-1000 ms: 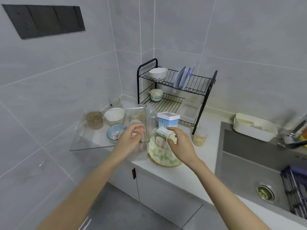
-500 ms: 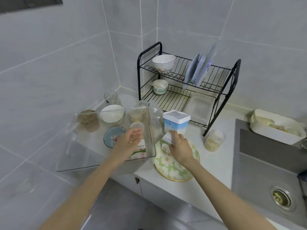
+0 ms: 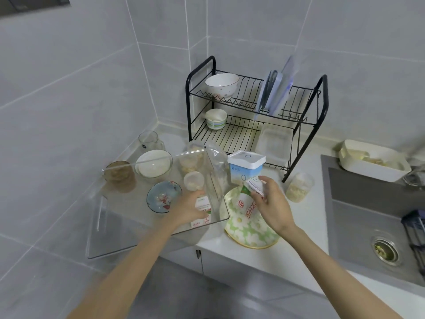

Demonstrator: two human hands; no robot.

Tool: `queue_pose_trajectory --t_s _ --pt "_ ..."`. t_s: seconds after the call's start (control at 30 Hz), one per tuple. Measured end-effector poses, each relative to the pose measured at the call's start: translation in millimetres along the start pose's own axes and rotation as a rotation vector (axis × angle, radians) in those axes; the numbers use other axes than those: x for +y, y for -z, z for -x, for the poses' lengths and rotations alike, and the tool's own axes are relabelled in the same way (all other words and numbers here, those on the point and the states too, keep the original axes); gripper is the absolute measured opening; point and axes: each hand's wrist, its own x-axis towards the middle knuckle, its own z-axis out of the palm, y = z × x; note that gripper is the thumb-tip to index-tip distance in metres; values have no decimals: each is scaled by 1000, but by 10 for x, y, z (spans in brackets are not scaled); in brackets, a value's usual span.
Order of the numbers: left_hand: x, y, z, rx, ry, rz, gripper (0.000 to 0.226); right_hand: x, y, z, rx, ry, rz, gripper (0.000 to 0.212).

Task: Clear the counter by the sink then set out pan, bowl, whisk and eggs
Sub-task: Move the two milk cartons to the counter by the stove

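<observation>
Lower than before, our left hand point(image 3: 186, 209) grips a small carton point(image 3: 203, 203) in the clear bin point(image 3: 115, 231) at the counter's point(image 3: 303, 217) left end; clearing goes on, and our right hand point(image 3: 271, 203), gripping a second carton point(image 3: 247, 204), should bin it next.

Pale grey tiled walls point(image 3: 69, 93) w/ thin white grout lines meet in a corner behind the back of the smooth white counter point(image 3: 308, 215). Dark rectangular wall panel point(image 3: 30, 3) at top left, cut off by the frame. Matte grey sunken sink point(image 3: 358, 226) w/ round steel drain point(image 3: 384, 249) sits in the counter's right end. White flat cabinet doors point(image 3: 230, 270) under the front edge, small dark handle point(image 3: 198, 254) by the door seam. Grey floor point(image 3: 195, 298) below. Light even & soft.
</observation>
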Motion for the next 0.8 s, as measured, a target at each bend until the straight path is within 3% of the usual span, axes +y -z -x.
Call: queue_pose_trajectory --t_s 0.53,0.8 --pt "-65 -21 -18 202 -120 -148 50 -385 309 412 248 -42 -262 27" --pt "285 313 339 472 -322 -52 48 -512 381 619 359 -47 -344 28"
